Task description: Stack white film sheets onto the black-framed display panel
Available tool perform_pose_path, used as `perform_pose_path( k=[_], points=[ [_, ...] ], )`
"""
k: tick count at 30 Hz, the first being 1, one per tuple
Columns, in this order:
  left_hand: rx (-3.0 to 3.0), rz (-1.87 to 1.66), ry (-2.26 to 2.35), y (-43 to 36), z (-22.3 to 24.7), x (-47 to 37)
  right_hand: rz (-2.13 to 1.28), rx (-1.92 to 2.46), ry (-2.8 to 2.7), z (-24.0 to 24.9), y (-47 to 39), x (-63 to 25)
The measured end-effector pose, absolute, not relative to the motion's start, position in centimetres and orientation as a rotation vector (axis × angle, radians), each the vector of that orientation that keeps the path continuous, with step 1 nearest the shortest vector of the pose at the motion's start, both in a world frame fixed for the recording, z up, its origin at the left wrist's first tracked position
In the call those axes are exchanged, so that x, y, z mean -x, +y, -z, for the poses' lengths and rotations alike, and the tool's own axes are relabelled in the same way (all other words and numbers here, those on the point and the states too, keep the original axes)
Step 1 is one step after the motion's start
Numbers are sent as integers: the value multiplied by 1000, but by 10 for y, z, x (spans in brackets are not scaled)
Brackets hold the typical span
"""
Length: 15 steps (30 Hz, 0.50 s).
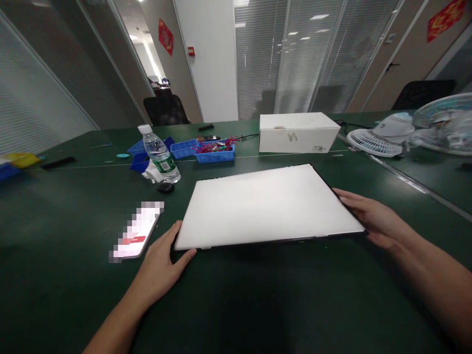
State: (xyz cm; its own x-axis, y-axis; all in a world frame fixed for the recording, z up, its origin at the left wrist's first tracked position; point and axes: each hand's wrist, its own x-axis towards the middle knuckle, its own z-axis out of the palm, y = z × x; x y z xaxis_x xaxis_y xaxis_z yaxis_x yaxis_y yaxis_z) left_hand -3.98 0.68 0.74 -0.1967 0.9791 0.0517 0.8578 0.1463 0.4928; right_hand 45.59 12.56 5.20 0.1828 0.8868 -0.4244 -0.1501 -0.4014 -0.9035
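A flat white rectangular panel [269,206] with a thin black edge is held between my two hands, just over the dark green table. It looks like a display backlight panel, though I cannot tell for certain. My left hand [161,260] grips the near left corner, thumb at the front edge and fingers along the left side. On the other side, my right hand [372,216] holds the right edge, with some fingers hidden beneath or behind it. The panel's right end seems slightly raised. Left of my left hand lies a phone [142,231] with its screen lit.
Behind the panel stand a white box [298,132] and blue trays [215,156] with reddish wires. A water bottle [160,155] stands upright near a black mouse [165,188]. Fan parts [391,135] lie at the far right. A yellow tray [21,159] is far left.
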Motion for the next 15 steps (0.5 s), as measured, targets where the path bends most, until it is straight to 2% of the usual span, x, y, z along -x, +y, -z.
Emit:
perform_pose_path(
  k=[4, 7, 8, 11, 12, 15],
  points=[
    [-1740, -969, 2300, -6, -28, 18, -1323, 1579, -747, -47, 121, -457],
    [-1476, -1294, 2012, -29, -35, -19, -1274, 1614, -728, -53, 112, -457],
    [-1299, -1265, 1774, -38, -34, -35, -1263, 1625, -709, -57, 107, -456],
    [-662, -890, 1106, -55, -27, -90, -1229, 1671, -623, -68, 86, -452],
    [-472, -869, 1006, -56, -27, -107, -1217, 1696, -589, -70, 78, -452],
    [-191, -1091, 940, -44, -32, -149, -1184, 1796, -502, -66, 50, -462]
  ],
)
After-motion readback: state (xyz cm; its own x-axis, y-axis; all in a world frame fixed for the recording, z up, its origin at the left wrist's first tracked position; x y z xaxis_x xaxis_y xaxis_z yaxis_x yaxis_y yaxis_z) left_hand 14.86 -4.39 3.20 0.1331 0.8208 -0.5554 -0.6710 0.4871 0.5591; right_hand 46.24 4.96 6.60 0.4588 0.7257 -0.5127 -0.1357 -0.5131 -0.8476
